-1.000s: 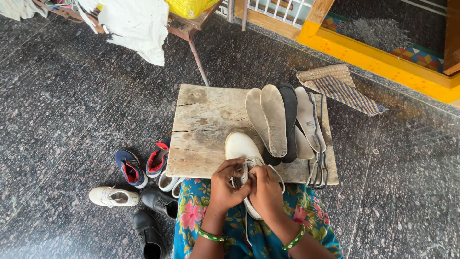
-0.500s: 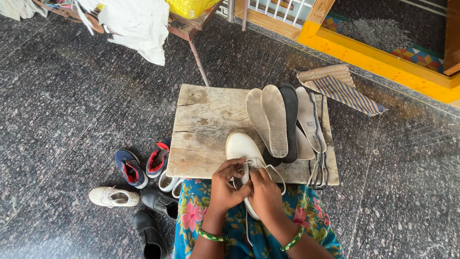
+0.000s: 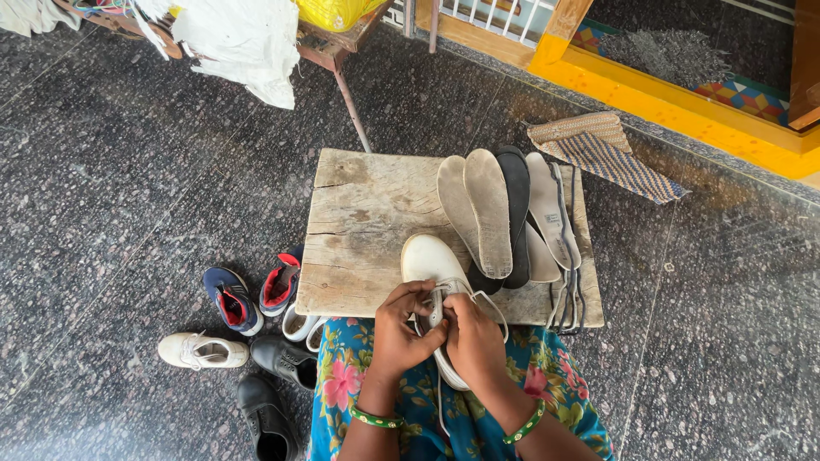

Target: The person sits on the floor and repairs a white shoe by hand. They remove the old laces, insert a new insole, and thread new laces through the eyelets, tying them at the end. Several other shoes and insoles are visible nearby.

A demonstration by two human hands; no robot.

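A white shoe rests with its toe on a worn wooden board and its heel over my lap. My left hand and my right hand are both closed on the shoe's white laces at the tongue. A loose lace end hangs down over my floral dress. Several shoe insoles, grey, black and white, lie fanned out on the board just beyond the shoe. Green bangles sit on both wrists.
On the dark stone floor to my left lie a pair of blue-and-red shoes, a white shoe and black shoes. A striped mat lies by a yellow doorstep. White cloth hangs from a table behind.
My fingers have shifted slightly on the laces; the shoe and the insoles stay where they were.
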